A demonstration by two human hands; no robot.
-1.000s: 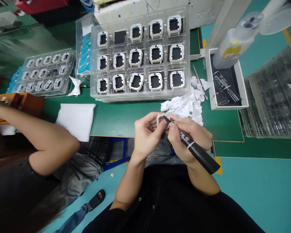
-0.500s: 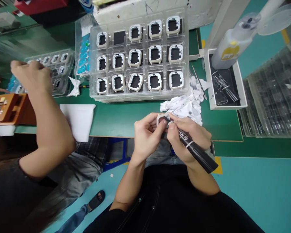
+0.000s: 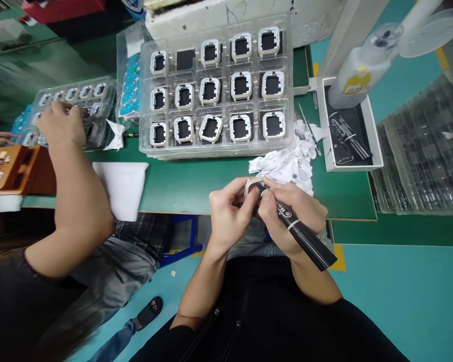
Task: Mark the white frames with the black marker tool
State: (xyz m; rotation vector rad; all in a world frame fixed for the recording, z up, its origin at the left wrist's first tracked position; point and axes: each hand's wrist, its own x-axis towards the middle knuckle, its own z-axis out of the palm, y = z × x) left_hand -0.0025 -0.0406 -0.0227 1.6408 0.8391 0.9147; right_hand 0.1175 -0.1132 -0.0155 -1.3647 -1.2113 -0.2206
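My left hand (image 3: 230,211) pinches a small white square frame (image 3: 250,183) at the near edge of the green table (image 3: 196,181). My right hand (image 3: 292,213) grips a black marker (image 3: 298,231), its tip resting on the frame. Both hands hover just over the table's front edge. Behind them stands a clear tray (image 3: 217,146) with several of the same white frames in its pockets; one pocket in the back row shows only black.
Crumpled white paper (image 3: 287,166) lies right beside my hands. A white box (image 3: 373,151) with a white bottle (image 3: 357,75) stands at right, clear trays (image 3: 423,146) beyond. At left a co-worker's hand (image 3: 62,123) rests on a second tray (image 3: 98,141); an orange fixture (image 3: 11,168) and white cloth (image 3: 123,186) lie nearby.
My hands have hardly shifted, the marker tip still on the frame. The co-worker's arm rose from beside the orange fixture and the hand now rests on the left tray.
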